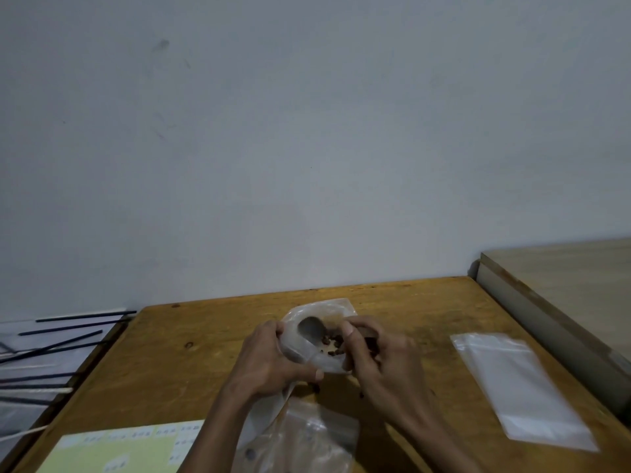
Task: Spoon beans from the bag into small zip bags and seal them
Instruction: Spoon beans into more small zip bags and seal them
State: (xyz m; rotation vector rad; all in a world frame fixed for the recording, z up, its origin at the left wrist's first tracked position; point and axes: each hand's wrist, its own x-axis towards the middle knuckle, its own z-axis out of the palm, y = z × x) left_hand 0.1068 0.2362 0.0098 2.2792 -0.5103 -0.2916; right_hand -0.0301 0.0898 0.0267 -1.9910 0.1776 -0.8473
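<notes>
A clear plastic bag of beans is held just above the wooden table at its middle. My left hand grips the bag's left side, thumb underneath. My right hand pinches the bag's right edge. A grey spoon bowl shows in the bag's open mouth, beside several dark brown beans. Two loose beans lie on the table below my hands. An empty small zip bag lies flat to the right. Other clear zip bags lie near the front edge.
A pale yellow-green sheet with small labels lies at the front left. Thin black and white rods lie on a surface left of the table. A lighter wooden surface adjoins at the right. A grey wall stands behind.
</notes>
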